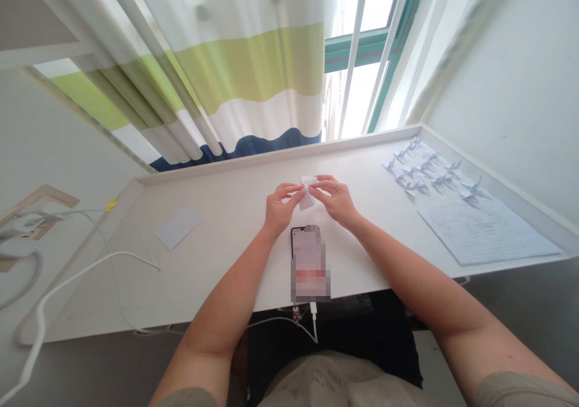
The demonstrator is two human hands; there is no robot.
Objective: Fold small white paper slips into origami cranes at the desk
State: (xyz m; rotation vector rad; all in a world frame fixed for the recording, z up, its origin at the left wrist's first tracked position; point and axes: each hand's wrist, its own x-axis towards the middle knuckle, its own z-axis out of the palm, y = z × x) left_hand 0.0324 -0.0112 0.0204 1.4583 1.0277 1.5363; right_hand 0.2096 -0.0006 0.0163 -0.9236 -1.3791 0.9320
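Observation:
A small folded piece of white paper (307,200) is held up over the middle of the white desk, pinched from both sides. My left hand (282,205) grips its left side between thumb and fingers. On the other side, my right hand (335,199) pinches it with thumb and index finger near the centre. The paper flares out above and below the pinch; its exact fold is too small to make out. Several folded paper cranes (425,169) stand in a cluster at the desk's back right.
A phone (307,262), partly blurred, lies before my hands with a white cable plugged in. One sheet of white paper (180,226) lies to the left, a written sheet (484,232) to the right. Cables (99,259) run from a wall socket (34,226). A low rim edges the desk (226,274).

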